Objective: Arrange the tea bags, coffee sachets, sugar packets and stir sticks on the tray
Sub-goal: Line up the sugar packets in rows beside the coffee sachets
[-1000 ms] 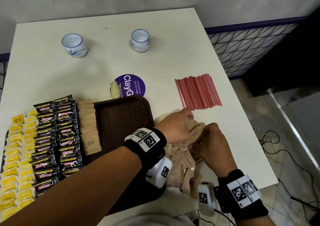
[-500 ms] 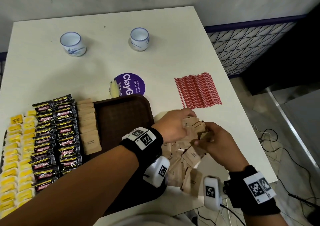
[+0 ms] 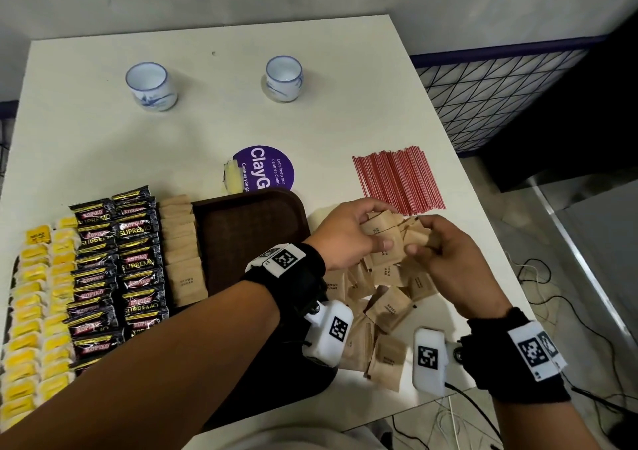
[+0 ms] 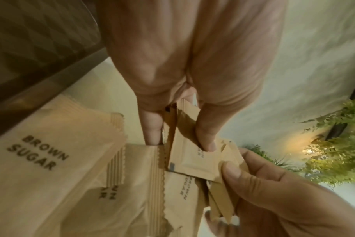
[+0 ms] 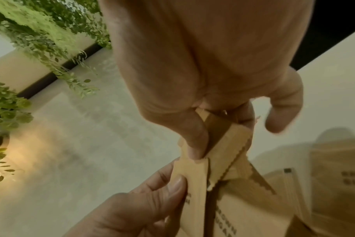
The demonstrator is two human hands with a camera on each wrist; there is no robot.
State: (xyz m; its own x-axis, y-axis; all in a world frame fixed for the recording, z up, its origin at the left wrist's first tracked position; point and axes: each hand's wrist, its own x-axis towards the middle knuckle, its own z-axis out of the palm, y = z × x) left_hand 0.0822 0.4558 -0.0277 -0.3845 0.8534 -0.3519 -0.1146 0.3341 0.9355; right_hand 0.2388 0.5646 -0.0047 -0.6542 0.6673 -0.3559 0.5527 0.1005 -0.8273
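Left fingers: I see my left hand (image 3: 348, 233) with thumb and fingertips (image 4: 206, 141) curled round a small fan of sugar packets (image 3: 383, 239), pinching them near the top edge.
Right fingers: my right hand (image 3: 448, 259) pinches the other side of the same bunch, thumb (image 5: 192, 141) pressed on the paper, the little finger curled free.
Where the bunch is: held in the air between both hands, above the loose pile of packets (image 3: 386, 315) on the table (image 3: 241, 121), just right of the tray (image 3: 248, 228).
Risk, slipping: the packets sit at different angles in the pinch, so I judge one could slide out and drop back into the pile if either thumb eases.
Risk, crumpling: the paper is thin and soft; squaring the stack too hard would likely bend the crimped ends.
Risk, tray row: one column of packets (image 3: 183, 249) already lies beside the coffee sachets (image 3: 117, 266) and tea bags (image 3: 38, 304); carrying the bunch across with my wrist low could nudge that column askew.
Risk, stir sticks: the red sticks (image 3: 398, 180) lie close behind my hands; a backward sweep could scatter them.
Left to do: most of the pile and all the sticks are off the tray.
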